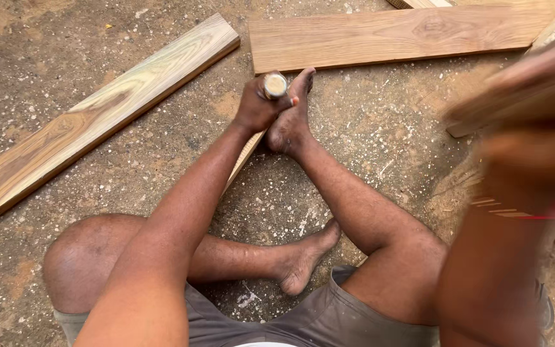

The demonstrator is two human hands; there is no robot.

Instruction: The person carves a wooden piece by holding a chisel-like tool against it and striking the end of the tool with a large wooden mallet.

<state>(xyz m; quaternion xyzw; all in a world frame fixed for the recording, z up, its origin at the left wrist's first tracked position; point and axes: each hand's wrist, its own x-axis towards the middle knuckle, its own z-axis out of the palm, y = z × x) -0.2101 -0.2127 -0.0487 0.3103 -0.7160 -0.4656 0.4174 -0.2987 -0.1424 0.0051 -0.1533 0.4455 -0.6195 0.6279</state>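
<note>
Chisel handle (275, 85) sits upright in our left hand (259, 104), fist wrapped tight, its tip on the narrow wood strip (244, 157) pinned by our foot (290, 115); our right hand (534, 128) is blurred, grip unreadable, so we'd keep it plumb.

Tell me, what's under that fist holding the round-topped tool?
Under the left hand, a narrow wooden strip slants along the sandy ground, beside the foot. The tool's lower end is hidden inside the fingers.
</note>
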